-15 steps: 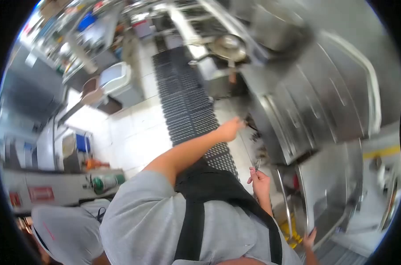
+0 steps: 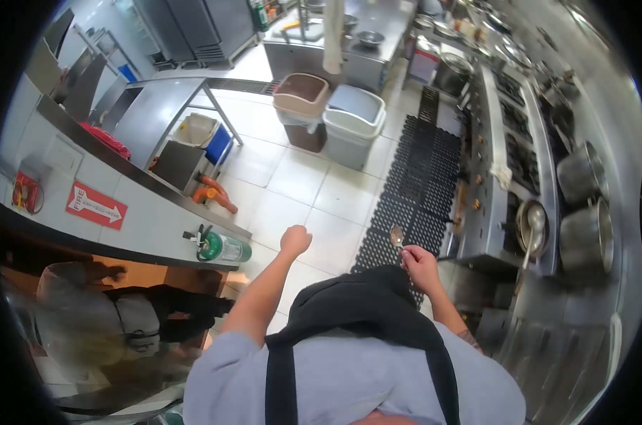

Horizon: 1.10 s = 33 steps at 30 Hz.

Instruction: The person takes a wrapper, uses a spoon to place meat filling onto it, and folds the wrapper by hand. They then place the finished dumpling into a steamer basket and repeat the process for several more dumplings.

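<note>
My right hand [image 2: 421,268] is closed around the handle of a metal spoon [image 2: 397,235], with the spoon's bowl pointing up and away from me, above the black rubber mat [image 2: 406,185]. Out in front on the left, my left hand [image 2: 296,241] is curled into a fist over the white floor tiles. Nothing sticks out of that fist, and its palm side is hidden.
A stove [image 2: 485,152] runs along the right, with a pan and ladle [image 2: 532,225] and large pots [image 2: 585,237]. Two lidded bins [image 2: 353,124] stand ahead. On the left are a fire extinguisher [image 2: 222,247], a steel table [image 2: 158,106] and another person [image 2: 87,312].
My view has turned left, so the stove and pan now lie to my right. My left arm has swung out from in front of me. The spoon remains in my right hand.
</note>
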Tool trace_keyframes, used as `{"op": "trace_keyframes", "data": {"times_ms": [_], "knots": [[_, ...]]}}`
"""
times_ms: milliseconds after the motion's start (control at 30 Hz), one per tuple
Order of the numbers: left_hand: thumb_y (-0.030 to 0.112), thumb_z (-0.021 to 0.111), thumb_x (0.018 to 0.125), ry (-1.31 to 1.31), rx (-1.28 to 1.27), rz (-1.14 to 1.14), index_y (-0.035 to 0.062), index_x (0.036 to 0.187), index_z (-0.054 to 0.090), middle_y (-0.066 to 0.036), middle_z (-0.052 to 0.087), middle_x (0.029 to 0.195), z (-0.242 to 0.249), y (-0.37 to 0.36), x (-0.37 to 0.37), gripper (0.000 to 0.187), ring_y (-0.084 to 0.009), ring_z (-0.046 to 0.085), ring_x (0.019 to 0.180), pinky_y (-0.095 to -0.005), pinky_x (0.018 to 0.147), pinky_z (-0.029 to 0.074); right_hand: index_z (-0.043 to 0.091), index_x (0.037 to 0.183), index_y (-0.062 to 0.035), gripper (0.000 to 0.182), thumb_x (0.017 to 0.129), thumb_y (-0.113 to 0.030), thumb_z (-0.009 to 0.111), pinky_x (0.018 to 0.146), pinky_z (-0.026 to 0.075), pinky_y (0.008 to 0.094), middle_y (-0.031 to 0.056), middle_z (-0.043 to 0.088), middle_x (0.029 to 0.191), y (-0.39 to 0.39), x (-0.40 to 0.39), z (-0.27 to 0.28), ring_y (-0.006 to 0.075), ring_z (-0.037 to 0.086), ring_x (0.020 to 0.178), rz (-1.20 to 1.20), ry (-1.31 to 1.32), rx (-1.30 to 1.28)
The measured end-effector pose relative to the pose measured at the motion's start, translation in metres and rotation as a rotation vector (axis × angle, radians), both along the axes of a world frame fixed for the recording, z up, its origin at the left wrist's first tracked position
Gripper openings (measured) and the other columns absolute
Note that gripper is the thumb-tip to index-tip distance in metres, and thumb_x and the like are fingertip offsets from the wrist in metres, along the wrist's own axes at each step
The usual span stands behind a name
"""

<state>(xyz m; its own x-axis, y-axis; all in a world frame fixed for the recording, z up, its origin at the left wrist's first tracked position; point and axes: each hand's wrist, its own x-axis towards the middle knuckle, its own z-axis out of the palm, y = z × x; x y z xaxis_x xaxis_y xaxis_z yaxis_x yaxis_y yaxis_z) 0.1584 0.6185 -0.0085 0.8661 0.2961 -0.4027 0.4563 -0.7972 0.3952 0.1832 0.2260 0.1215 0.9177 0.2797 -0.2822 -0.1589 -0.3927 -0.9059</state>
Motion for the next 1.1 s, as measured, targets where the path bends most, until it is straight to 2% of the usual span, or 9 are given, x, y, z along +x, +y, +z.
{"op": "trace_keyframes", "data": {"times_ms": [200, 233, 500, 633, 767, 867, 900, 1000, 1100], "knots": [[0.009, 0.074, 0.080, -0.312, -0.381, 0.319, 0.0003, 0.101, 0.066, -0.024, 0.073, 0.091, -0.003, 0.130, 0.043, 0.023, -0.0414, 0.072, 0.091, -0.0463, 0.082, 0.058, 0.071, 0.102, -0.0003, 0.019, 0.103, -0.018, 0.064, 0.060, 0.047, 0.0270, 0.0008, 0.064, 0.071, 0.148, 0.158, -0.017, 0.0085, 0.059, 0.064, 0.281, -0.182, -0.139], [0.009, 0.074, 0.080, -0.310, -0.381, 0.330, 0.0003, 0.101, 0.066, -0.024, 0.073, 0.091, -0.017, 0.157, 0.053, 0.023, -0.0414, 0.072, 0.091, -0.0463, 0.082, 0.058, 0.073, 0.101, -0.0005, 0.024, 0.101, -0.024, 0.067, 0.065, 0.051, 0.0330, 0.0072, 0.069, 0.075, 0.179, 0.183, -0.010, 0.0157, 0.063, 0.067, 0.304, -0.128, -0.153], [0.012, 0.080, 0.081, -0.243, -0.054, 0.662, -0.0025, 0.099, 0.064, -0.022, 0.072, 0.085, 0.017, 0.406, 0.141, 0.028, -0.0391, 0.072, 0.086, -0.0453, 0.079, 0.055, 0.072, 0.097, -0.0004, 0.025, 0.101, -0.024, 0.065, 0.067, 0.051, 0.0327, 0.0062, 0.067, 0.073, 0.468, 0.411, -0.014, 0.0144, 0.062, 0.068, 0.487, -0.027, 0.080], [0.023, 0.069, 0.092, -0.245, -0.066, 0.831, -0.0031, 0.084, 0.069, -0.025, 0.071, 0.085, 0.048, 0.464, 0.162, 0.027, -0.0430, 0.070, 0.085, -0.0488, 0.079, 0.054, 0.072, 0.097, -0.0014, 0.022, 0.102, -0.022, 0.065, 0.066, 0.049, 0.0300, 0.0020, 0.066, 0.074, 0.605, 0.497, 0.014, 0.0103, 0.058, 0.069, 0.635, -0.040, 0.092], [0.019, 0.065, 0.094, -0.181, 0.279, 0.763, -0.0024, 0.088, 0.072, -0.025, 0.071, 0.086, 0.027, 0.527, 0.183, 0.023, -0.0425, 0.069, 0.084, -0.0485, 0.080, 0.053, 0.073, 0.101, -0.0018, 0.023, 0.102, -0.024, 0.065, 0.068, 0.049, 0.0330, 0.0052, 0.067, 0.075, 0.710, 0.587, 0.029, 0.0135, 0.059, 0.070, 0.755, -0.100, 0.130], [0.016, 0.064, 0.094, -0.490, -0.086, 0.957, -0.0017, 0.090, 0.072, -0.024, 0.071, 0.087, 0.011, 0.602, 0.246, 0.020, -0.0432, 0.069, 0.086, -0.0511, 0.082, 0.053, 0.074, 0.102, -0.0022, 0.024, 0.099, -0.025, 0.068, 0.069, 0.052, 0.0365, 0.0111, 0.069, 0.077, 0.773, 0.659, 0.038, 0.0186, 0.063, 0.071, 0.733, -0.203, 0.103], [0.011, 0.065, 0.093, -0.271, -0.040, 0.902, 0.0014, 0.103, 0.074, -0.021, 0.073, 0.091, 0.022, 0.640, 0.281, 0.016, -0.0417, 0.070, 0.088, -0.0516, 0.085, 0.053, 0.074, 0.102, -0.0027, 0.023, 0.098, -0.025, 0.070, 0.069, 0.052, 0.0366, 0.0123, 0.069, 0.078, 0.788, 0.687, 0.041, 0.0197, 0.064, 0.070, 0.700, -0.315, 0.069], [0.009, 0.065, 0.094, -0.514, 0.103, 0.526, 0.0052, 0.115, 0.073, -0.019, 0.074, 0.095, 0.066, 0.743, 0.415, 0.023, -0.0399, 0.071, 0.091, -0.0514, 0.086, 0.054, 0.074, 0.102, -0.0041, 0.023, 0.092, -0.025, 0.074, 0.070, 0.054, 0.0371, 0.0156, 0.071, 0.081, 0.827, 0.765, 0.084, 0.0262, 0.068, 0.071, 0.573, -0.443, -0.044], [0.010, 0.063, 0.095, -0.385, -0.010, 0.412, 0.0082, 0.123, 0.072, -0.020, 0.074, 0.094, 0.068, 0.861, 0.559, 0.029, -0.0421, 0.070, 0.089, -0.0514, 0.084, 0.054, 0.075, 0.099, -0.0050, 0.019, 0.090, -0.022, 0.074, 0.070, 0.056, 0.0406, 0.0160, 0.072, 0.084, 0.848, 0.821, 0.145, 0.0345, 0.070, 0.076, 0.431, -0.707, -0.187]]}}
